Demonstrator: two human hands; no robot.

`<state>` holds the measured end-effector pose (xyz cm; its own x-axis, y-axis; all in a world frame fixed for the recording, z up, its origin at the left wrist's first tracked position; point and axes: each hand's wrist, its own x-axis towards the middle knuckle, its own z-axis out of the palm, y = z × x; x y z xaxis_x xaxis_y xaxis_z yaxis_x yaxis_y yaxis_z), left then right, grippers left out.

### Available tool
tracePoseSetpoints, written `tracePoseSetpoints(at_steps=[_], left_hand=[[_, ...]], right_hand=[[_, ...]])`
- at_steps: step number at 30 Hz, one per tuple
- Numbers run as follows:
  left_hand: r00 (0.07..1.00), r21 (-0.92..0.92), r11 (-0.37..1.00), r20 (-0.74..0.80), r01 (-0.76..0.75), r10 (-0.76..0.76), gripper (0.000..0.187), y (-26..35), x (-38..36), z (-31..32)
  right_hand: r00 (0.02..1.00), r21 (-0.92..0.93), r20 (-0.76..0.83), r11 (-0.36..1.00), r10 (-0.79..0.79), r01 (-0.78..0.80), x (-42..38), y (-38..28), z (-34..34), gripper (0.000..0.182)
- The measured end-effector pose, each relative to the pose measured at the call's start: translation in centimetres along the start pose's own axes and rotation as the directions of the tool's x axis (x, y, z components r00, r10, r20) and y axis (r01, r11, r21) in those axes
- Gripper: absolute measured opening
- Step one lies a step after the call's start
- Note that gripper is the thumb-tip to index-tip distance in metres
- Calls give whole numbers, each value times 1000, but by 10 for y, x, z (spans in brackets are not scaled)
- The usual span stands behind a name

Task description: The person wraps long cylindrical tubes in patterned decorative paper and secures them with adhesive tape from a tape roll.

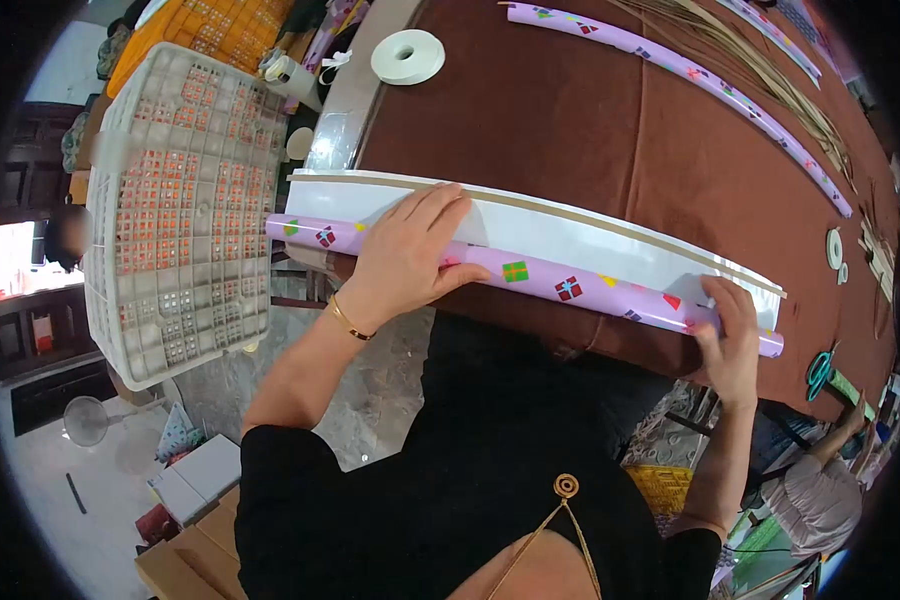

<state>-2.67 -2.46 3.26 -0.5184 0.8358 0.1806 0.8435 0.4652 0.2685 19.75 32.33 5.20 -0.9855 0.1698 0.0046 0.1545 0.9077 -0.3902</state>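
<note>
Here, a purple patterned roll (540, 281) lies along the near edge of the brown-covered table (510, 120)
The left hand (410, 245) spreads over the roll and white sheet (570, 240), thumb on the roll; the right hand (732, 338) grasps the roll near one end; a tan strip (570, 212) lines the sheet's far edge

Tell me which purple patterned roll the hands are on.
The near purple roll, under the left hand and right hand, with white sheet showing beside it; the others lie farther off, untouched.
</note>
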Motion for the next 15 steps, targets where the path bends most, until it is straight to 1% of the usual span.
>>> tracePoseSetpoints(at_steps=[1,2,3,4,6,7,8,10,12,15], left_hand=[[999,-20,999,1,35,-35,74,-1,-2,0],[999,-18,999,-1,42,-42,74,-1,-2,0],[1000,1,1000,-13,15,-15,74,0,0,-1],[1000,21,1000,-24,-12,12,74,2,2,0],[999,18,1000,-38,-25,26,75,5,4,4],[998,13,999,-51,-45,46,76,6,4,5],[998,26,999,-53,-33,34,76,5,5,5],[996,12,1000,-86,-24,25,76,3,5,5],[996,14,1000,-92,0,1,75,-5,1,5],[998,-19,999,-54,27,-28,75,-14,-4,2]], right_hand=[[996,174,-69,984,50,-37,-2,9,1,58],[986,346,-125,936,111,-62,-3,15,2,54],[972,159,-193,982,131,-101,-2,17,-1,46],[974,159,-190,983,124,-94,0,19,-2,46],[940,-20,-277,977,200,-214,7,22,1,39],[940,-113,-281,966,194,-233,7,28,3,35],[943,-106,-280,970,180,-217,6,37,6,35],[951,-196,-234,949,201,-249,3,49,12,34],[952,-168,-238,957,195,-238,5,47,11,34],[947,-144,-231,954,226,-263,4,54,12,38]])
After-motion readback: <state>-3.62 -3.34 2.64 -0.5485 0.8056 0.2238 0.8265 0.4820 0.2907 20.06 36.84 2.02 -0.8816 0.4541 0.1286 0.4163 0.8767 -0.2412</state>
